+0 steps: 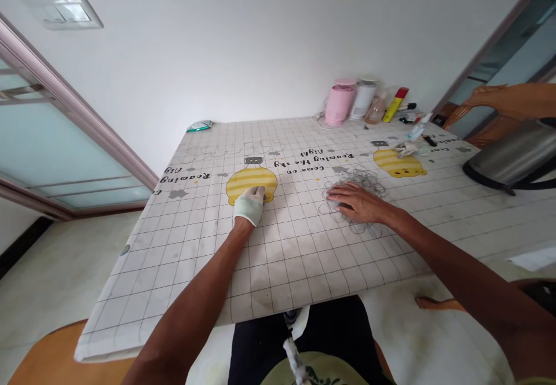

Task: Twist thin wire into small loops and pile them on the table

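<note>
My left hand [251, 204] wears a pale glove and rests on a yellow striped balloon print of the checked tablecloth [295, 257]. Its fingers are curled, and whether they hold anything is hidden. On the right, my bare right hand [358, 201] lies palm down with fingers spread on a loose tangle of thin grey wire-like loops [369, 182]. The loops stick out around the hand on several sides.
A pink cylinder [339, 104], a white cylinder [364, 100], a clear bottle [376, 109] and a yellow can [394, 106] stand by the wall. A spray bottle [420, 127] and metal kettle [512, 153] are at right. A green packet [200, 125] lies back left.
</note>
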The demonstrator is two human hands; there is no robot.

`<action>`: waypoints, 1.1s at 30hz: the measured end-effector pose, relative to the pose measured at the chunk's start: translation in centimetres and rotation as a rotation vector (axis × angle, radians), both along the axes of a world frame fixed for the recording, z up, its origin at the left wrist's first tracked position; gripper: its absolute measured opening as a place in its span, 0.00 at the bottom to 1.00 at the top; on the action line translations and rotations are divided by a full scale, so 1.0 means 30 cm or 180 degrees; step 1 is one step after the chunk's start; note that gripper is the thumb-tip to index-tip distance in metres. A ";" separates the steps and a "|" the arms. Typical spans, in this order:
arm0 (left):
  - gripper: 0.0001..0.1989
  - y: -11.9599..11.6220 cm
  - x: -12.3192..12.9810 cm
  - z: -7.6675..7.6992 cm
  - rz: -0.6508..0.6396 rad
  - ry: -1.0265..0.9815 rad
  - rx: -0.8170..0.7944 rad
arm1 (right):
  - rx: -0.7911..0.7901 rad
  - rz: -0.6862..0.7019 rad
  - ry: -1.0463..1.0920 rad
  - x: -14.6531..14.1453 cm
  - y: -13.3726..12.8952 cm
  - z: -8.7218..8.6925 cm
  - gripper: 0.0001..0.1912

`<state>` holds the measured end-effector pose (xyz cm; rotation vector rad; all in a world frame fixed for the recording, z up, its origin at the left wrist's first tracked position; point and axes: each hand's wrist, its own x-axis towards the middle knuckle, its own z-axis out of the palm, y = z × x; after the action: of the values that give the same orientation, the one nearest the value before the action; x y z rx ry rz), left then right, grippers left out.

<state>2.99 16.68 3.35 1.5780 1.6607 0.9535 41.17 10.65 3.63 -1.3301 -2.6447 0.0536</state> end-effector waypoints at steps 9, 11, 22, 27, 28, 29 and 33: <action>0.18 -0.006 0.004 0.003 -0.0026 0.0104 0.0045 | 0.0373 -0.0306 0.0348 -0.002 -0.027 0.044 0.17; 0.19 -0.007 0.005 0.002 -0.0037 0.0121 0.0058 | 0.0347 -0.0309 0.0360 -0.066 -0.039 0.049 0.16; 0.18 -0.012 0.005 0.009 -0.0037 0.0167 0.0086 | -0.0553 -0.1113 0.0707 -0.257 0.016 0.030 0.06; 0.17 -0.025 0.021 0.023 -0.0066 -0.0005 0.0128 | -0.0538 -0.1479 0.1615 -0.302 0.034 0.079 0.04; 0.18 -0.034 0.027 0.028 -0.0121 -0.0068 0.0146 | -0.0473 -0.1557 0.1843 -0.320 0.041 0.093 0.04; 0.18 -0.045 0.034 0.033 -0.0198 -0.0152 0.0163 | -0.0408 -0.1607 0.2056 -0.341 0.049 0.108 0.05; 0.19 -0.097 0.056 0.050 -0.0689 -0.0754 0.0121 | -0.0364 -0.1607 0.2699 -0.444 0.079 0.156 0.07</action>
<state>4.67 13.77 4.85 1.5657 1.2893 1.0184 27.84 13.02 8.32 -1.5191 -1.5934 0.5630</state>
